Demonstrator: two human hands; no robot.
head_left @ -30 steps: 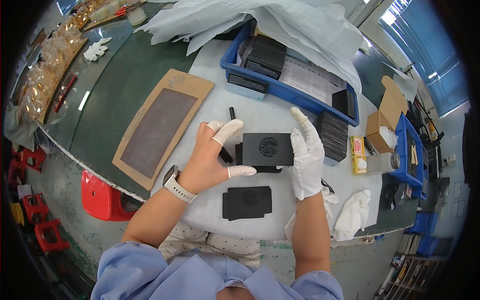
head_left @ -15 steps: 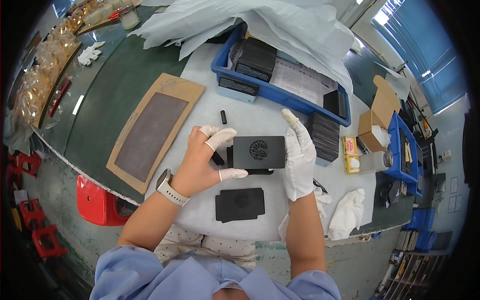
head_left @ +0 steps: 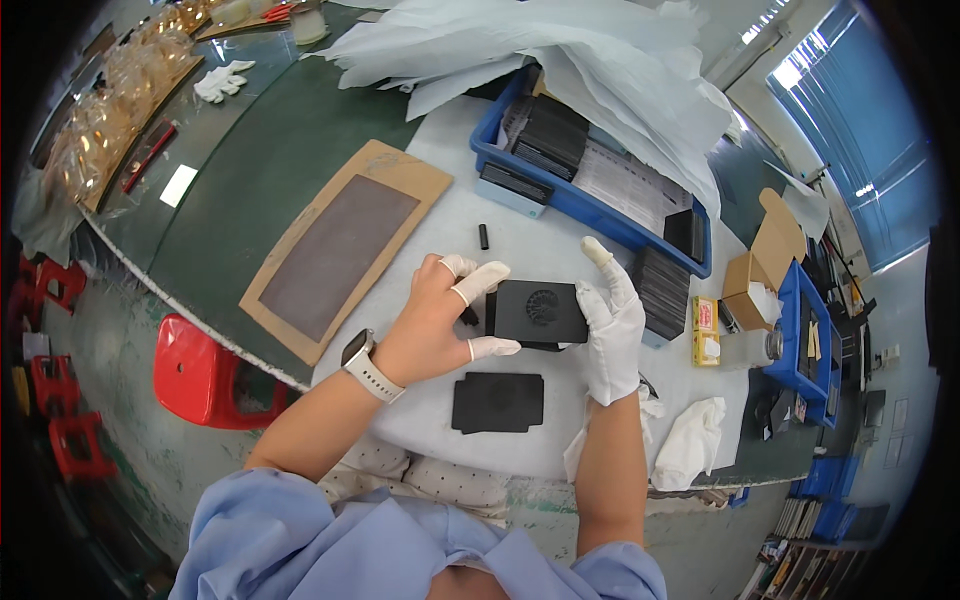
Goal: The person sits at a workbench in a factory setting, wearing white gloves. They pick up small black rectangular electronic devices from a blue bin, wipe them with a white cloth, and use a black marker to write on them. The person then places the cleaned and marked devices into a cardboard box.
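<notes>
A black rectangular card [head_left: 515, 318] with a round emblem is in front of me, with other black pieces showing under its left and lower edges. My right hand [head_left: 612, 340], in a white glove, grips its right edge; the index finger points up. My left hand [head_left: 440, 318] wears pale finger cots and is open around the card's left end. Its thumb lies by the lower edge and its index finger by the upper corner. Whether they press on the card I cannot tell. Nearer to me, a small stack of black cards [head_left: 498, 403] lies on the white sheet.
A brown board with a dark panel [head_left: 340, 255] lies left. Behind are a short black cylinder [head_left: 483, 237] and a blue tray [head_left: 590, 207] with black cards. On the right stand a card stack [head_left: 660, 295], a yellow box [head_left: 706, 330], a jar [head_left: 750, 348] and a white cloth [head_left: 690, 445].
The whole view has shifted, moving the table and objects slightly. My right hand's fingers have curled in onto the card's right edge. The left hand keeps its place at the other end.
</notes>
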